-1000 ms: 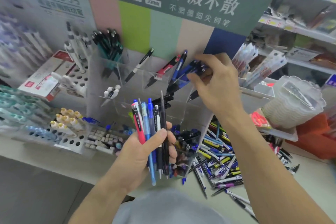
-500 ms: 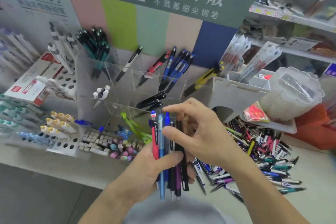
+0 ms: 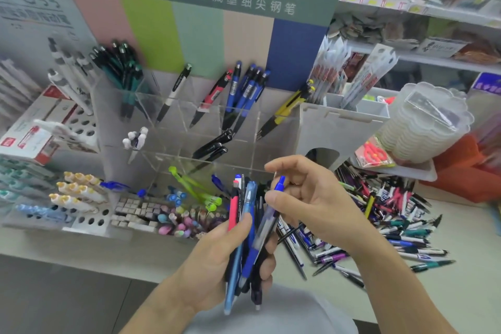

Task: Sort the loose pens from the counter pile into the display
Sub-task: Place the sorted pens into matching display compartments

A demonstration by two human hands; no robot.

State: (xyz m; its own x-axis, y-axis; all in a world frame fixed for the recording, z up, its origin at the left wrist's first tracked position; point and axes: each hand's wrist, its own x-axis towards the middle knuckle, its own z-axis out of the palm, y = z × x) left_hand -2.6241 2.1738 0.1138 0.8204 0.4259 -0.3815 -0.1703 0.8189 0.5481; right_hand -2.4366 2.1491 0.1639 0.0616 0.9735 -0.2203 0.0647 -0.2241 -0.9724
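My left hand (image 3: 217, 257) grips a bunch of pens (image 3: 245, 228), red, light blue, dark blue and black, held upright in front of the display. My right hand (image 3: 311, 198) pinches the top of a blue-capped clear pen (image 3: 267, 221) that still sits in the bunch. The clear acrylic display (image 3: 189, 127) stands behind, its compartments holding black, red, blue, yellow and green pens. The loose pile of pens (image 3: 379, 219) lies on the counter to the right.
A white holed pen stand (image 3: 81, 127) and eraser tray (image 3: 135, 211) sit at left. A grey box with packaged pens (image 3: 339, 122), a stack of clear plastic trays (image 3: 425, 127) and an orange bin (image 3: 466, 171) are at right. Store shelves (image 3: 433, 16) rise behind.
My right hand came back from the upper blue-pen compartment to the bunch and now pinches a blue-capped pen, drawing it sideways. The view has shifted slightly left and down.
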